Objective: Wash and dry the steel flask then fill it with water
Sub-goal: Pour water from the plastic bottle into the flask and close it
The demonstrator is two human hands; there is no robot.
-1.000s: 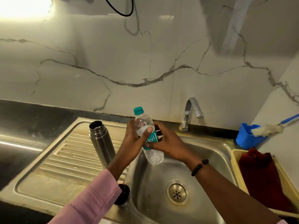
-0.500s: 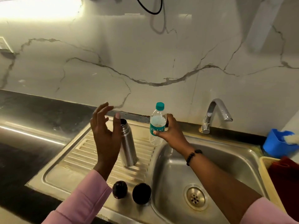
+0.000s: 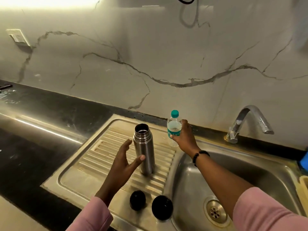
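Flask of brushed steel [image 3: 144,150], uncapped, stands upright on the ribbed steel draining board [image 3: 93,157] left of the sink basin [image 3: 241,177]. The left hand [image 3: 124,161] is spread beside it — thumb tip at its side, fingers straight, gripping nothing. The right hand [image 3: 185,136] grasps a clear plastic water bottle with a teal cap [image 3: 174,126] — upright at the board's back edge.

The flask [image 3: 144,150] is shiny smooth steel. Behind it, the bottle [image 3: 173,129] is clear plastic. Under it, the ridged metal drainboard [image 3: 103,157] looks dull and stained. The wall [image 3: 150,47] is glossy marble.
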